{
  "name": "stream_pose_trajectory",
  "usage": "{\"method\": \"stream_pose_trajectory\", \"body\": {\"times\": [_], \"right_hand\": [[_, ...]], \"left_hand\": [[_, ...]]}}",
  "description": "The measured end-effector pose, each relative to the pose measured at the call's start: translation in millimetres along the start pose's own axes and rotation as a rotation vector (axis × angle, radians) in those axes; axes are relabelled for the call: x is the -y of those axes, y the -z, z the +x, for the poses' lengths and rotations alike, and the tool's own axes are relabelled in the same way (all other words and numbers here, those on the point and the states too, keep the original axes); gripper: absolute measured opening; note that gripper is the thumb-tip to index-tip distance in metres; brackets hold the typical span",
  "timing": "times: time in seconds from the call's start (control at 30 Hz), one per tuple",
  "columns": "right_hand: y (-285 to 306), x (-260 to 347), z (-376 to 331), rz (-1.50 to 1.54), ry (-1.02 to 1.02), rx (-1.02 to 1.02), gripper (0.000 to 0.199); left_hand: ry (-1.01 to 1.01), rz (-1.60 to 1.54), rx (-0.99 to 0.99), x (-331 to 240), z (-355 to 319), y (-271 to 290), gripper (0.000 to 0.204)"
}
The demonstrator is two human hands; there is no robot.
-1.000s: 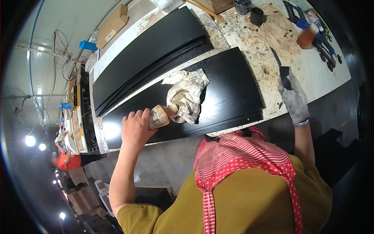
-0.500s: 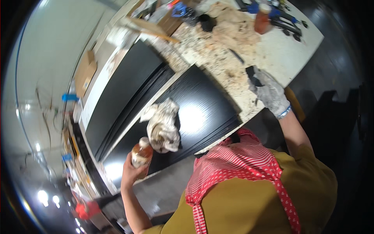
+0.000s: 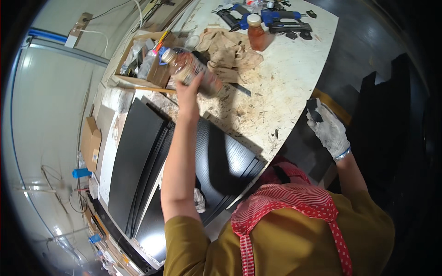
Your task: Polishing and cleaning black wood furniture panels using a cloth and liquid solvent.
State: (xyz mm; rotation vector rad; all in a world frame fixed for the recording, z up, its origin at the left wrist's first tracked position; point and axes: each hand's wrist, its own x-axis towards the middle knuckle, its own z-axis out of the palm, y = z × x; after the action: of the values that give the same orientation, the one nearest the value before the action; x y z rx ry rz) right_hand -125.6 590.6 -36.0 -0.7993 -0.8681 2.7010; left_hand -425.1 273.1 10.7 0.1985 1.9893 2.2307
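Observation:
My bare left hand (image 3: pixel 188 94) grips a clear plastic bottle (image 3: pixel 193 71) with a white cap, tilted above the worktable (image 3: pixel 267 99). In the white, blue-cuffed glove, my right hand (image 3: pixel 329 133) is closed on a small black piece (image 3: pixel 314 110) beyond the table's right edge. Below my left arm lie two stacks of black panels, one at the left (image 3: pixel 133 158) and one with a grain-like sheen (image 3: pixel 232 149). A dirty white rag (image 3: pixel 199 201) shows in part behind my left arm.
On the far part stand a bottle of reddish-brown liquid (image 3: pixel 258 39) and blue-and-black nail guns (image 3: pixel 285 20). A stained brown cloth (image 3: pixel 223 48) lies nearer, with a dark strip (image 3: pixel 240 89). An open cardboard box (image 3: pixel 161 76) of odds and ends stands far left.
My left hand has carried the bottle from beside the rag up and away, over the far part of the table. My right hand has shifted right and lower, off the tabletop, keeping the black piece.

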Motion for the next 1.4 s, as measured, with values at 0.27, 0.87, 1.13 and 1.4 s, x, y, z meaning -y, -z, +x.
{"method": "stream_pose_trajectory", "body": {"times": [0.27,0.87,1.13,1.4], "right_hand": [[35.3,19.3,-22.1,-0.305,-0.089,-0.109,0.043],[-66.4,-23.5,19.9,-0.31,-0.113,0.273,0.045],[-131.6,-134.7,52.1,0.356,-0.481,1.029,0.049],[-140.8,-167.0,33.3,0.11,-0.539,0.705,0.058]], "left_hand": [[-0.009,0.367,0.035,66.6,5.0,-159.2,0.068],[0.407,1.146,0.166,-80.4,-146.6,194.2,0.058],[0.665,0.802,0.0,-38.7,-326.5,224.7,0.045],[0.114,0.734,-0.602,-99.8,-270.6,125.9,0.049]]}}
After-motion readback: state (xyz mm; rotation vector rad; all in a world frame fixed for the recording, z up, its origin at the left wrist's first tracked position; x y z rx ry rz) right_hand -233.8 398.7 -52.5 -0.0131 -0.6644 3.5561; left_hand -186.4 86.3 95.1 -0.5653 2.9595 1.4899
